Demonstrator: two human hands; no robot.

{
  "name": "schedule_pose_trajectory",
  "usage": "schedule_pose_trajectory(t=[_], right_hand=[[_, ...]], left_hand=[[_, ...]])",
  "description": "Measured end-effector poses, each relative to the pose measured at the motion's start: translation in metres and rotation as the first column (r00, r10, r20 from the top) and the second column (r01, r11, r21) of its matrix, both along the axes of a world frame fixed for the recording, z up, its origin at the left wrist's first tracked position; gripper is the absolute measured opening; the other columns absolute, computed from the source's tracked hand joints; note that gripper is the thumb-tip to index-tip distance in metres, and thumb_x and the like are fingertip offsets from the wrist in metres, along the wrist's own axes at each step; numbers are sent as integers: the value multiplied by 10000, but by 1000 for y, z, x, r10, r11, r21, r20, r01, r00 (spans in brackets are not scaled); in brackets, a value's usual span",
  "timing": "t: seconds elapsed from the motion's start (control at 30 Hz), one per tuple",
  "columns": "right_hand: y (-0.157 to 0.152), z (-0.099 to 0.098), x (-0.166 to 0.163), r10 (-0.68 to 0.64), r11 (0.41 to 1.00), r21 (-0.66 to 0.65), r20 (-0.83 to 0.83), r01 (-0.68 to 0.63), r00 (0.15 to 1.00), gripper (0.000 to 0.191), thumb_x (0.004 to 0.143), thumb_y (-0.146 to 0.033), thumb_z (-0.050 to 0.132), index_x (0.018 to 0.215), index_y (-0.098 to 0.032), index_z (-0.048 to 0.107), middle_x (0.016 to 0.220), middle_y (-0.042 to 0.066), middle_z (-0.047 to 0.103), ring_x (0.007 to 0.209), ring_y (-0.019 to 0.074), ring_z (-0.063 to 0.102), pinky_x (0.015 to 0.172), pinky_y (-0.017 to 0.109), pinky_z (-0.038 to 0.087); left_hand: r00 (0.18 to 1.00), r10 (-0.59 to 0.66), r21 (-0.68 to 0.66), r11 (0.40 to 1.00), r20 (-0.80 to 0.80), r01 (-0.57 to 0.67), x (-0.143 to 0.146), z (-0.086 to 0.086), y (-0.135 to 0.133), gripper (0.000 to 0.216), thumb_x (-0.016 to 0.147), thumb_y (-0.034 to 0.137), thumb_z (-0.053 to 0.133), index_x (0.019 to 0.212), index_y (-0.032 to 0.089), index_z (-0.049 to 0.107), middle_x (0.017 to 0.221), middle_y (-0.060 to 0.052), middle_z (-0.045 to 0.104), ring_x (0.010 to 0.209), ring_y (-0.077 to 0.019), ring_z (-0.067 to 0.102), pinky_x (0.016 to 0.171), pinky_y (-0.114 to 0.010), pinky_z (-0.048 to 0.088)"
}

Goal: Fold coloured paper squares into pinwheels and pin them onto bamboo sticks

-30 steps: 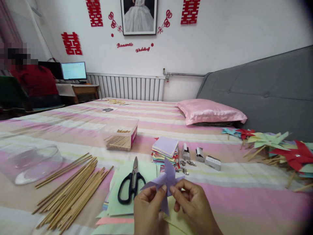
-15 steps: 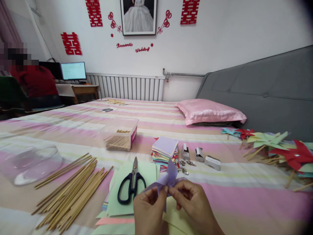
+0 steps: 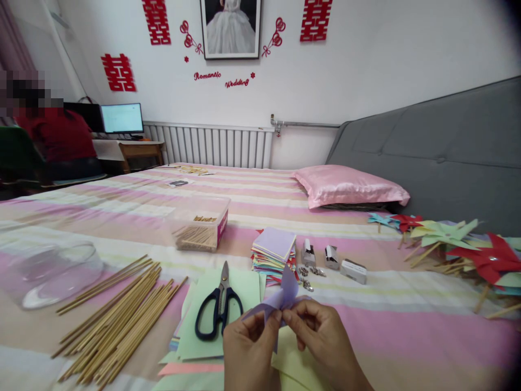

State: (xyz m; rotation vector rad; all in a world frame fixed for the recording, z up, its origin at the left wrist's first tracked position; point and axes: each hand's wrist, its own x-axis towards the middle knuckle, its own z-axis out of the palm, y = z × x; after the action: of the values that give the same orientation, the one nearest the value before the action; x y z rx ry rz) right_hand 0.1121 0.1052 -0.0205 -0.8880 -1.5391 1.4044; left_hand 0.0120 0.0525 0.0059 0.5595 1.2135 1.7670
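Note:
A purple paper pinwheel (image 3: 288, 288) with folded blades is pinched between both hands, close to its centre. My left hand (image 3: 254, 342) is closed on its left side, thumb near the middle. From the right, my right hand (image 3: 321, 334) grips it with thumb and forefinger; whether a pin sits between the fingertips is hidden. Beneath the hands lies pale yellow paper (image 3: 299, 361). Dark-handled scissors (image 3: 220, 307) rest on light green paper sheets (image 3: 195, 342) just left of my left hand. Beyond the pinwheel stands a stack of coloured square papers (image 3: 273, 250).
Wooden sticks (image 3: 118, 320) lie at the left beside a clear plastic lid (image 3: 61, 271). A clear box (image 3: 201, 222) holds more sticks. Small metal fasteners (image 3: 307, 282) and little boxes (image 3: 354, 270) sit beyond my right hand. Pinwheels (image 3: 488, 258) lie far right. A person (image 3: 57, 133) sits at a desk.
Both hands and the purple pinwheel have shifted very slightly to the right. The grip looks the same, and the things around them stay in place.

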Motion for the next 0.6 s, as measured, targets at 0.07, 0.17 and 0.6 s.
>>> schedule_pose_trajectory(t=[0.07,0.17,0.6], right_hand=[[0,-1,0,-3,1000,-1,1,3,1000,331,711,-425,646,601,-121,573,588,-22,487,403,55,411,392,183,315],[0,-1,0,-12,1000,5,-4,12,1000,324,714,-413,647,590,-126,561,576,-28,477,407,55,404,395,183,314],[0,1,0,-50,998,50,58,47,997,289,706,-364,652,564,-130,561,569,-17,480,443,66,374,406,187,302]], left_hand=[[1000,-8,3,1000,-7,8,-1,0,0,121,527,256,769,515,143,726,446,-21,640,480,-149,579,531,-202,469],[999,-30,14,999,-18,30,-2,0,0,146,540,282,768,530,141,731,454,-21,642,490,-142,578,532,-190,457],[999,-53,-18,998,-5,53,-5,-1,1,155,497,263,781,519,131,704,485,-39,650,508,-170,586,538,-224,460]])
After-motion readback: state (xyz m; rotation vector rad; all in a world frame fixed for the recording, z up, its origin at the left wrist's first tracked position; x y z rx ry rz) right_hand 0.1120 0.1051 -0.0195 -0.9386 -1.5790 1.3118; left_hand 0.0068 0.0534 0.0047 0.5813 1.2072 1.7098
